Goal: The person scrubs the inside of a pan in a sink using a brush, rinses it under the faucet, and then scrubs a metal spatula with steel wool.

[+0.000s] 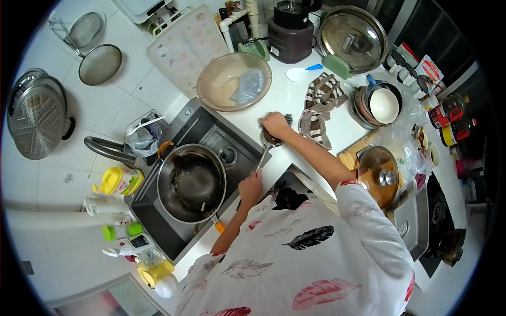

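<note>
My left hand (250, 188) is closed around the handle of a long metal ladle (262, 156), over the sink's right edge. The ladle's rounded, dark-stained head lies at the counter edge. My right hand (275, 125) is closed on a dark steel wool scrubber (288, 119), pressed at the ladle's head. Its fingers partly hide the scrubber and the head. To the left, a wok (191, 184) with dark residue inside and an orange-tipped handle sits over the dark sink (149, 210).
A tan plastic basin (205, 100) stands behind the sink near the faucet (108, 149). Right of my right hand lie a striped cloth (322, 108) and a white spoon (296, 73). Stacked bowls (383, 105) and a lidded pan (378, 176) stand further right. Bottles (124, 180) line the sink's left side.
</note>
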The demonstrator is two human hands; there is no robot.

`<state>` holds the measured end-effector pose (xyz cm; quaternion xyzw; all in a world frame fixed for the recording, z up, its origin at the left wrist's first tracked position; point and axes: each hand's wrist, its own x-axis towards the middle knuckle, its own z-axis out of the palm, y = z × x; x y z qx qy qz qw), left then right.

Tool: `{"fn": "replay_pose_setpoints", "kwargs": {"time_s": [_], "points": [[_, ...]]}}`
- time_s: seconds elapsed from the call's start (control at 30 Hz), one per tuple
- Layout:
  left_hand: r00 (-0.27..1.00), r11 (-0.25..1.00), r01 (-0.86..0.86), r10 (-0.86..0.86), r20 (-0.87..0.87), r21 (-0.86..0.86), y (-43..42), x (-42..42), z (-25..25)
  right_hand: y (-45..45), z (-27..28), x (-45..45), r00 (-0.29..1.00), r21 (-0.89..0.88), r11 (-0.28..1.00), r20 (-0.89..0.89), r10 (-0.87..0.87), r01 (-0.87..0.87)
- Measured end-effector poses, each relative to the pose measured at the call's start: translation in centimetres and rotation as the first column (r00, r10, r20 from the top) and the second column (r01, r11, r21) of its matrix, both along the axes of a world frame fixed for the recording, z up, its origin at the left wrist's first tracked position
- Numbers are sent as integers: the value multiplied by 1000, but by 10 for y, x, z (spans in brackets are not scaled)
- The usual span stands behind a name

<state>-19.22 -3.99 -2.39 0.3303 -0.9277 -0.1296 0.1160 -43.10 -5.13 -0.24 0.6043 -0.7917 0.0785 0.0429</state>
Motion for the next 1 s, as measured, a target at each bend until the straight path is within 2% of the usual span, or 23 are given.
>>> {"fn": "replay_pose_setpoints", "kwargs": {"time_s": [0.07, 0.17, 0.2, 0.23, 0.33, 0.37, 0.43, 0.5, 0.57, 0.6, 0.67, 0.7, 0.77, 0.8, 0.83, 0.87, 0.9, 0.93, 0.97, 1.0], "points": [[999, 991, -4, -2, -40, -134, 0, 0, -2, -8, -2, 3, 998, 26, 998, -31, 57, -56], [999, 992, -18, 13, -41, -122, 1, 0, 4, -4, 5, 16, 998, 22, 1000, -53, 16, -15], [999, 993, -11, 7, -37, -119, 1, 0, 3, -1, 7, 18, 999, 23, 999, 36, -23, 22], [999, 993, -16, 12, -37, -114, 1, 0, 1, 3, 10, 17, 999, 27, 999, 41, -29, 28], [999, 994, -20, 16, -33, -110, 0, 0, -2, 16, 11, 4, 918, -154, 969, 378, -121, 191], [999, 993, -25, 21, -36, -116, -1, 0, -3, 20, 11, -2, 917, -152, 969, 379, -123, 193], [999, 994, -29, 25, -45, -102, -2, -1, -3, 34, 12, -13, 846, -317, 827, 437, -306, 463], [998, 995, -37, 33, -54, -87, -2, -2, -3, 66, 12, -19, 854, -360, 775, 260, -450, 519], [999, 998, -30, 27, -36, -63, -1, -2, 1, 93, 6, -18, 731, -124, 724, 203, -651, 679], [999, 998, -29, 26, -34, -61, -1, -2, 3, 105, 2, -10, 730, -121, 723, 203, -652, 680], [999, 999, -32, 33, -18, 31, -1, -2, 7, 125, -10, 2, 719, -182, 702, 47, -693, 689], [999, 999, -31, 31, -17, 30, -1, -3, 7, 128, -12, -3, 718, -182, 701, 48, -694, 690], [999, 999, -32, 32, -12, 20, -1, -3, 6, 128, -15, -24, 705, 199, 737, 215, -676, 646], [999, 999, -32, 32, -5, 21, -1, -1, 4, 132, -15, -37, 729, 219, 776, 264, -631, 592], [1000, 1000, -17, 17, -23, -23, -2, -1, 1, 128, 5, -47, 701, 306, 757, 289, -652, 577], [999, 998, -3, 0, -43, -67, -3, -1, 0, 126, 23, -53, 688, 219, 712, 183, -702, 668], [999, 998, -4, 1, -43, -69, -4, -2, 2, 124, 38, -66, 661, 130, 686, 187, -726, 716], [1000, 1000, -12, 11, -23, -21, -3, -2, 6, 122, 40, -86, 620, -5, 628, 162, -768, 778], [1000, 999, -21, 21, -1, 29, -2, -2, 7, 120, 71, -91, 578, -62, 576, 161, -800, 815], [1000, 999, -22, 22, 0, 32, -1, -2, 7, 119, 82, -105, 547, -147, 532, 83, -833, 834]]}}
